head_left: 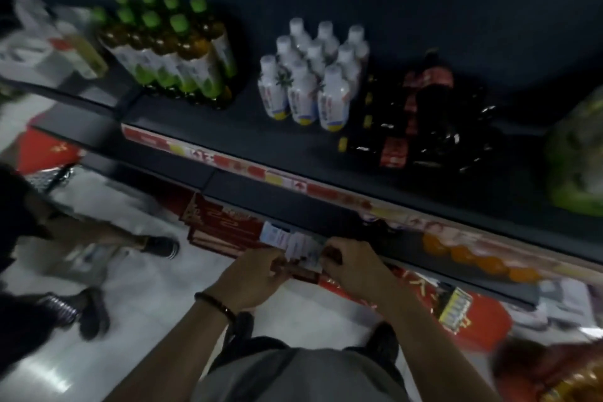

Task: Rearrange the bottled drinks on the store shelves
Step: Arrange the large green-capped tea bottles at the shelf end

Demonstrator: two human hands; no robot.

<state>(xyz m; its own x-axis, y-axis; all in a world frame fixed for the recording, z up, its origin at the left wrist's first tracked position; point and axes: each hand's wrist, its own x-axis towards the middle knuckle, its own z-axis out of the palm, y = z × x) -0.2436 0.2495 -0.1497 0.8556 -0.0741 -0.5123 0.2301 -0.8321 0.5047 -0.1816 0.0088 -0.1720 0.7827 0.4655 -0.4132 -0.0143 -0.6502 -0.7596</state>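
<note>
- Your hands are off the drinks for now: your left hand (257,274) and right hand (355,268) meet at the front edge of the lower shelf (293,206). The fingers of both are curled in, pinching a small bunch of white paper tags (295,243) between them.
- The bottled drinks stand on the upper shelf (228,127), well apart from your hands, in three blocks: green-capped bottles (169,52) on the left, white bottles (310,75) in the middle and dark cola bottles (427,114) on the right.
- The green-capped and white blocks look tidy. The cola block looks jumbled, though blur makes that uncertain, so I judge most of the rearranging is left to do.
- Orange-capped bottles (473,258) sit under the lower shelf edge, just right of your hands.
- A bulky green bag (574,153) crowds the right end of the upper shelf.
- Red boxes (225,225) sit below the tags, and another person's shoe (160,246) is on the floor to your left, so mind that side.
</note>
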